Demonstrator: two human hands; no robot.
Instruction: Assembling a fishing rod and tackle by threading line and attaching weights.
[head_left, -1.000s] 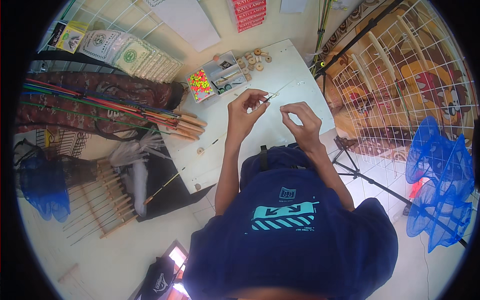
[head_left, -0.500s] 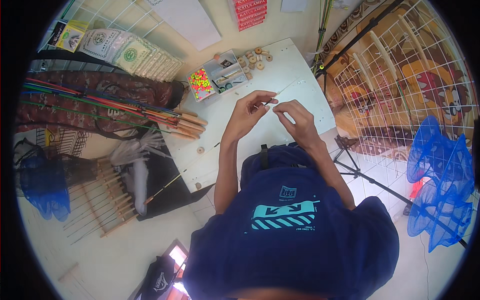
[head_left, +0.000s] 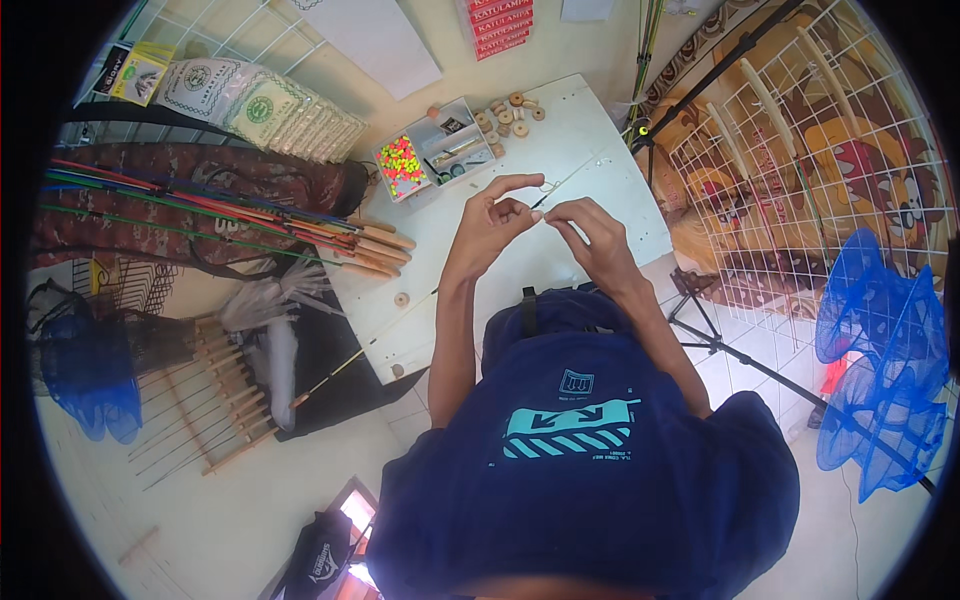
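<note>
Above the white table a thin fishing rod slants from lower left to upper right, passing behind my left wrist. My left hand pinches it between thumb and bent fingers, with the index finger stretched out above. Just past that grip the rod shows a dark wrapped stretch, and a small wire ring guide stands by the index fingertip. My right hand is closer to the right table edge, thumb and fingertips pinched beside the left thumb. What those fingertips hold is too small to make out.
A compartment box with bright beads and small tools stands at the back, several wooden spools beside it. Rods with wooden handles lie at left. A tripod and blue nets are at right.
My left index finger has lifted and straightened away from the rod, baring the dark wrapped stretch and the ring guide. My right hand stays nearly in place, still pinched.
</note>
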